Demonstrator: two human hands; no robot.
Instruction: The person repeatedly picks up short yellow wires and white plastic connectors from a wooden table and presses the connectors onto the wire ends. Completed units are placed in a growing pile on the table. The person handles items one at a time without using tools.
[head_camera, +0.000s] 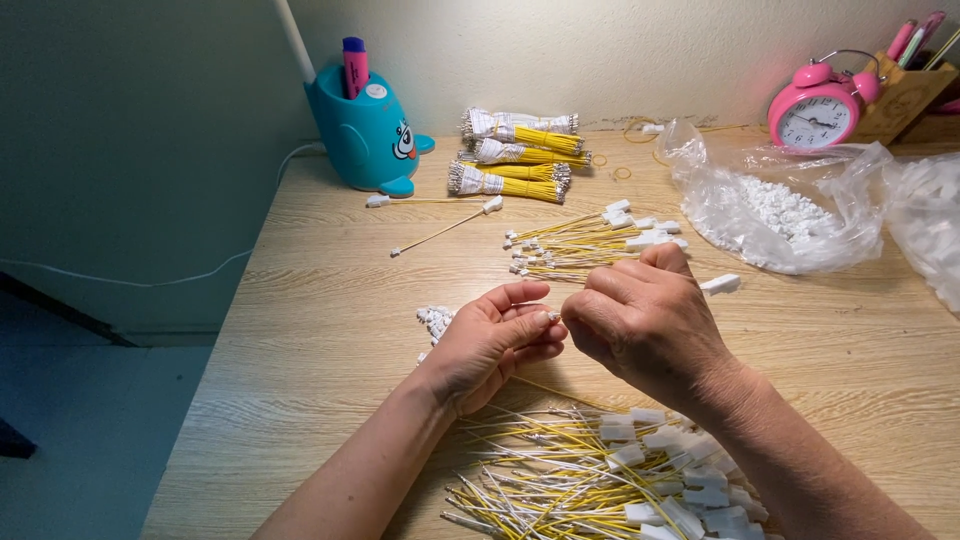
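At the tabletop's near edge we see a heap of yellow wires with white connectors (600, 470). Above it, our left hand (495, 340) curls half open, pinching a wire tip (553, 316) with our closed right hand (645, 320). Beyond lie loose wires (575, 245); bundled wires (515, 155) and a teal pen holder (365, 135) line the far edge.

Bare desk (320, 330) leftward; wire pile (590, 480) crowds below, bag (790, 215) right.

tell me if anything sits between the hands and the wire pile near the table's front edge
Nothing visible does. The left hand and right hand hover just above the wire pile, with only bare table around them.
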